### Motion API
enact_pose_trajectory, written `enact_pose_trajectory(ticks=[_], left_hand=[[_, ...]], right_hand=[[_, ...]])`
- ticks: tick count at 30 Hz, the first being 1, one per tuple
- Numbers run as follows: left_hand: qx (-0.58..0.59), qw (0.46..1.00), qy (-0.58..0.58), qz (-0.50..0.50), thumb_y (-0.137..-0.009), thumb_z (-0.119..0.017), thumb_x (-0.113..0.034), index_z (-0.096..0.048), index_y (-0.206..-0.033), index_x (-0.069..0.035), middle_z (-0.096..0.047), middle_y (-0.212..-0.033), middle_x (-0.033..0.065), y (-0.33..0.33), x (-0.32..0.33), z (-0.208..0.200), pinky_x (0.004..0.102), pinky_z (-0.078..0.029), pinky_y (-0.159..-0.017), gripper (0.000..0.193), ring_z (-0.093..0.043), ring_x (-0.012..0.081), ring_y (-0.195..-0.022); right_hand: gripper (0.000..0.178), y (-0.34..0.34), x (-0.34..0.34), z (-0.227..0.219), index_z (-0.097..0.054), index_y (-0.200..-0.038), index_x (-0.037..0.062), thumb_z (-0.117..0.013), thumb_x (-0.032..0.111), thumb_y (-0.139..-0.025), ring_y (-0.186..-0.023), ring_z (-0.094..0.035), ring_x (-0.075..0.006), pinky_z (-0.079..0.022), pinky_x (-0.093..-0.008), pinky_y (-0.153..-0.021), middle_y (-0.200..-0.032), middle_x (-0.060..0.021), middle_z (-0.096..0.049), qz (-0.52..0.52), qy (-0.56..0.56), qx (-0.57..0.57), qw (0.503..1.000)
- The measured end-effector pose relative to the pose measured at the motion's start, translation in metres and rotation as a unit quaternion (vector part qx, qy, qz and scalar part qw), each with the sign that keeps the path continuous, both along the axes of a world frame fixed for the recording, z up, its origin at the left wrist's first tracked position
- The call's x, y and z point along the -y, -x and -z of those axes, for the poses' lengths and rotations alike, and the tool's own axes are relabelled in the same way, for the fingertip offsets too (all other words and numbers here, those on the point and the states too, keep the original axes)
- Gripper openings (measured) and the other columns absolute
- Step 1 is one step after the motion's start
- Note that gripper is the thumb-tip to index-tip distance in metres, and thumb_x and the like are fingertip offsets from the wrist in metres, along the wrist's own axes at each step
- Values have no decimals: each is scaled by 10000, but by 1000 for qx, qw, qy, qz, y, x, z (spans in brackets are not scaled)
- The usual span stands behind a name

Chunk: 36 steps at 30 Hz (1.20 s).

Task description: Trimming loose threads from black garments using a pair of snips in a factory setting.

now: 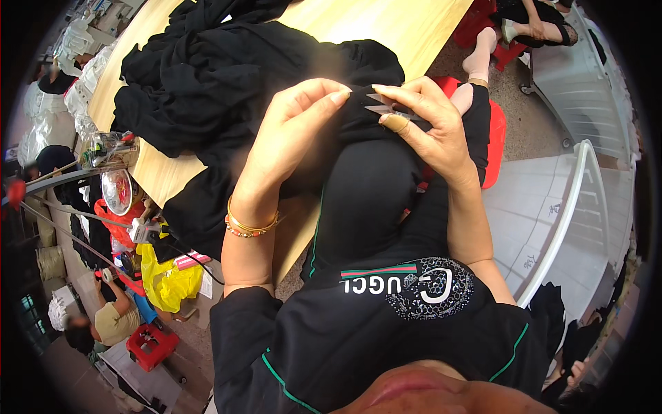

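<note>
My left hand (pixel 293 127) is closed in a pinch at the edge of black fabric (pixel 234 76), thumb and forefinger pressed together. A gold bracelet with reddish beads (pixel 249 228) circles that wrist. Close by on the right, my right hand (pixel 431 124) grips small thread snips (pixel 379 105), their pointed blades directed left toward the left fingertips. Most of the snips' body is hidden by the fingers. A tan wrap (pixel 395 123) covers the right thumb. The black fabric lies heaped across the table and hangs over its near edge toward my lap.
The wooden table (pixel 441 27) carries the heap. At left are a clear container (pixel 107 148), a metal arm with cords, a yellow plastic bag (pixel 169 276) and a red stool (pixel 152 345). White-framed panels (pixel 531 207) stand at right. Other people sit at the upper right and lower left.
</note>
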<state>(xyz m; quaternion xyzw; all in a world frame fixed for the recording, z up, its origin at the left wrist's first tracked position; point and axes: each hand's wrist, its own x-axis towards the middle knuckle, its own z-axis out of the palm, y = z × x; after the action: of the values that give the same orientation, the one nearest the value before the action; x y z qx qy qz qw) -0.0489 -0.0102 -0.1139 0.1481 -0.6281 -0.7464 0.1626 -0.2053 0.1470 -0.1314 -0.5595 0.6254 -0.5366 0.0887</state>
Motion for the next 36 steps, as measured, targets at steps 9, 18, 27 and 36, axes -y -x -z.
enact_pose_trajectory(ticks=[9,18,27,36], left_hand=[[-2,1000,-3,5,-962,-574,-126,-649,-1020,19,-641,-914,-26,0,1,3,179,-442,-760,173,-549,22,-849],[12,1000,13,6,-953,-577,-136,-658,-1015,4,-643,-928,-13,0,1,2,192,-429,-816,173,-563,44,-871],[-16,999,49,-10,-974,-547,-163,-592,-1047,-14,-601,-960,-21,4,-2,7,192,-398,-868,172,-529,48,-945],[105,907,382,-140,-822,-601,-14,-541,-1046,-7,-613,-902,33,-9,-3,-17,234,-457,-694,233,-577,81,-813]], right_hand=[[347,0,5,2,-702,-1110,63,-759,90,-769,-703,-552,-126,-450,-253,-623,-806,-40,-560,3,8,-44,999],[313,-1,6,4,-713,-1090,75,-745,64,-779,-682,-539,-115,-439,-244,-595,-789,-31,-554,-12,16,-17,1000],[402,-8,14,-3,-631,-1180,30,-752,171,-823,-690,-462,-18,-372,-196,-600,-760,55,-513,-62,-123,211,968],[93,7,30,-20,-666,-881,7,-678,99,-877,-685,-493,-8,-390,-171,-630,-751,54,-592,20,24,194,980]])
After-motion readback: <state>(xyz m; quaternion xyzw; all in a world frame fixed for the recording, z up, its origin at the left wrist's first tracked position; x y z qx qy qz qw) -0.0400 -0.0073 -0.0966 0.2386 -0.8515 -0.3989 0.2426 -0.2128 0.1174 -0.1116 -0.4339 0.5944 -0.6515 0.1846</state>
